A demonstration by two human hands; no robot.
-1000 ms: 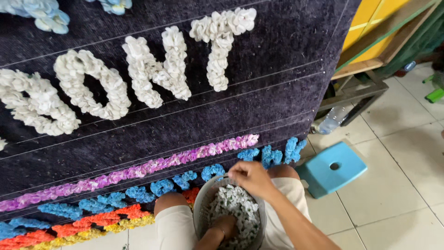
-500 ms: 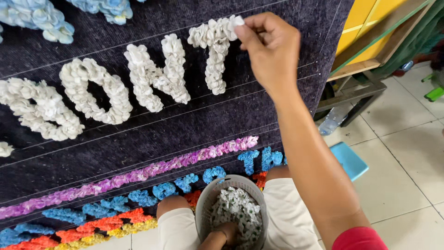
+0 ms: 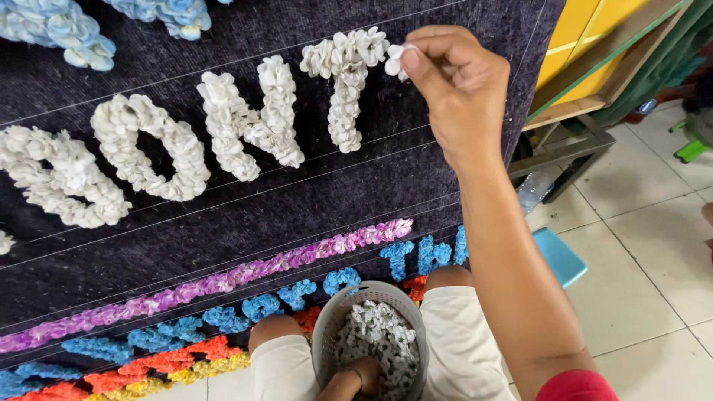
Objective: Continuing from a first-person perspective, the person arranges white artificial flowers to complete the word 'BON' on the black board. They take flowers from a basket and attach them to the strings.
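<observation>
My right hand (image 3: 453,89) is raised against a dark purple velvet board (image 3: 312,200), pinching a small white paper flower (image 3: 395,59) at the right end of the top bar of the last white flower letter (image 3: 345,82). My left hand (image 3: 356,375) is down in a grey mesh basket (image 3: 330,327) on my lap, buried among white paper flowers (image 3: 379,338); what its fingers hold is hidden. More white flower letters (image 3: 148,145) run to the left.
Below the letters run a purple flower line (image 3: 223,282), blue flower shapes (image 3: 416,256) and orange and yellow rows (image 3: 186,356). Pale blue flowers (image 3: 59,30) sit at the top left. A blue stool (image 3: 561,256), a metal frame (image 3: 572,152) and tiled floor lie to the right.
My right hand rose from the basket to the top of the last white letter, carrying a white flower, then shifted slightly right. My left hand stayed in the basket.
</observation>
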